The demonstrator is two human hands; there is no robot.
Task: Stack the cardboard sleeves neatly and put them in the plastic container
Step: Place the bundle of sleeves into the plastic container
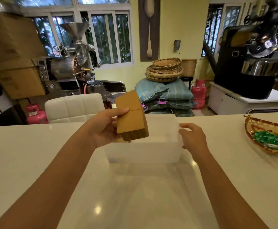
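Note:
A thick stack of brown cardboard sleeves [131,116] is held in my left hand [104,128], thumb across its top face, fingers underneath. The stack is tilted and hovers over the left part of a clear plastic container [144,152] that stands on the white table. The container looks empty inside. My right hand [192,138] rests against the container's right wall, fingers curled around its rim.
A woven tray [250,128] holding green packets [274,141] lies at the table's right edge. A white padded chair [73,106] stands behind the table. Beyond are coffee roasters, pink gas cylinders, sacks and wicker baskets.

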